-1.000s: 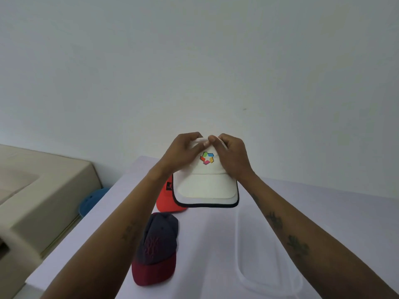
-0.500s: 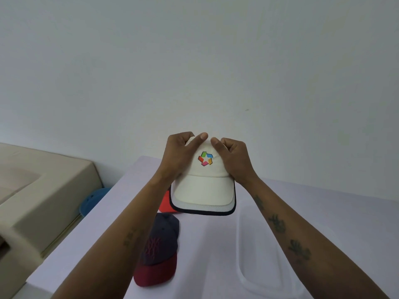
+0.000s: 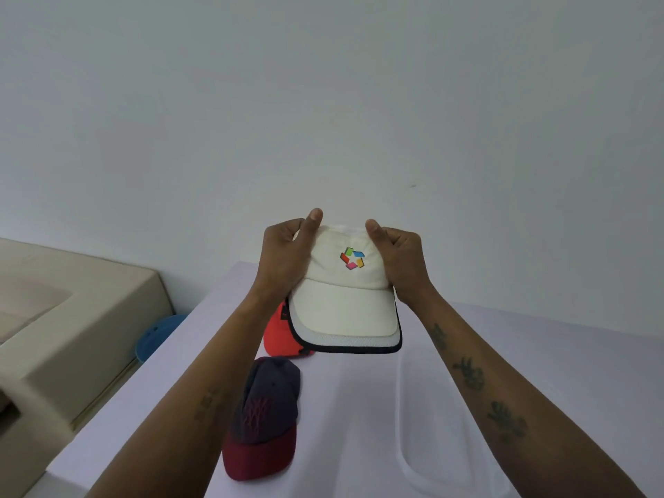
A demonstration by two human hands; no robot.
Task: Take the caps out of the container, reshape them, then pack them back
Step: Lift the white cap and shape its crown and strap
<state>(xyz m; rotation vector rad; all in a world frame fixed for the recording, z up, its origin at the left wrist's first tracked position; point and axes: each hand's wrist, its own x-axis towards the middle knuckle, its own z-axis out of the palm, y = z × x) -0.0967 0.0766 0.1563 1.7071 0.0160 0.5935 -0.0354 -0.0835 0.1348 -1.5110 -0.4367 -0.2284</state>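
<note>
Both hands up above the surface (image 3: 359, 407), left hand (image 3: 284, 257) and right hand (image 3: 402, 264) gripping the white cap (image 3: 345, 300) by its crown sides, thumbs raised; thumbs have spread apart since a moment ago.

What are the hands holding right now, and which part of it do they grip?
The white cap, raised above the table: left hand and right hand grip opposite sides of its crown.
</note>
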